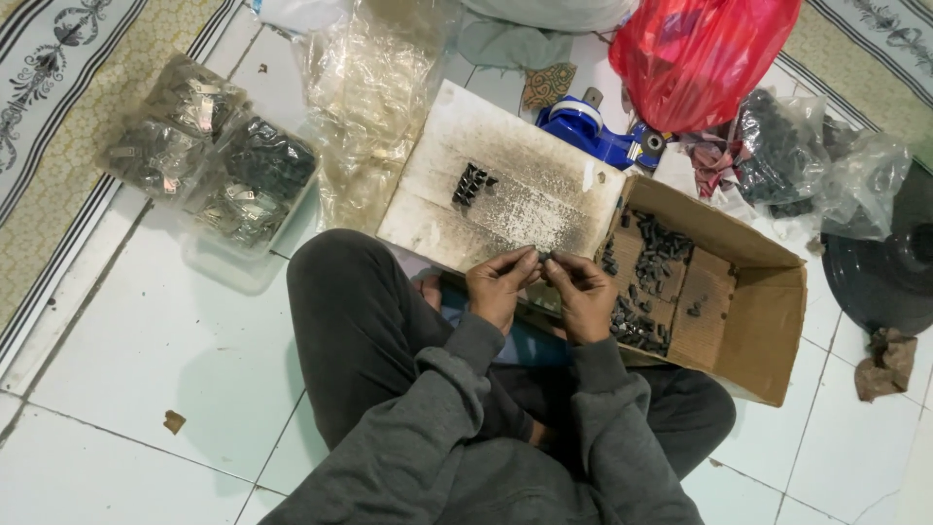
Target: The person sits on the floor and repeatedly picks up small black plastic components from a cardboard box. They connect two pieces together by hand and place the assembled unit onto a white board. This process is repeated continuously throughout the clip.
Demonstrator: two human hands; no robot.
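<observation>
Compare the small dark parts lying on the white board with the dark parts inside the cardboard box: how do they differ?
The parts on the white board form one small, tight cluster on a flat open surface. The parts in the cardboard box are many more, scattered loosely in several patches and enclosed by the box walls. The board cluster lies farther from the hands than the box parts, which lie beside the right hand. Both are small, dark pieces of similar look.
</observation>
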